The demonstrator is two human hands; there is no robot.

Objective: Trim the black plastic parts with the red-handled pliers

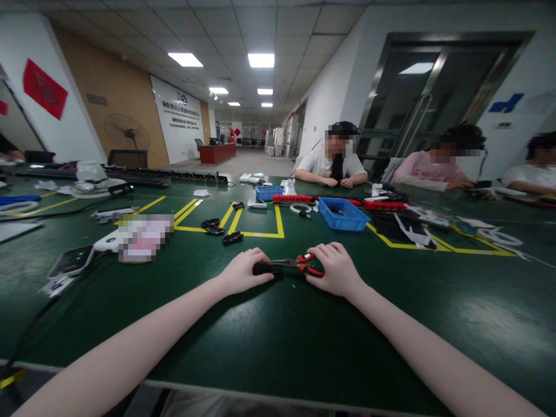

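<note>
My left hand [247,271] grips a small black part [266,269] between thumb and fingers, low over the green table [234,336]. From the other side, my right hand [333,267] is closed around the red and black handles of needle-nose pliers [304,263]. The pliers' jaws point left and reach the black part; whether they bite on it I cannot make out. Several similar black parts [233,237] lie beyond my left hand, by the yellow tape lines [260,234]. Just below the pliers a tiny pale scrap [293,285] rests on the table.
Ahead on the right stands a blue bin [343,214] with dark items inside. Red strips [292,198] and a coiled white cable [300,208] lie near it. To the left are a phone-like device [72,260] and cables. A co-worker [332,165] sits across the table, others further right.
</note>
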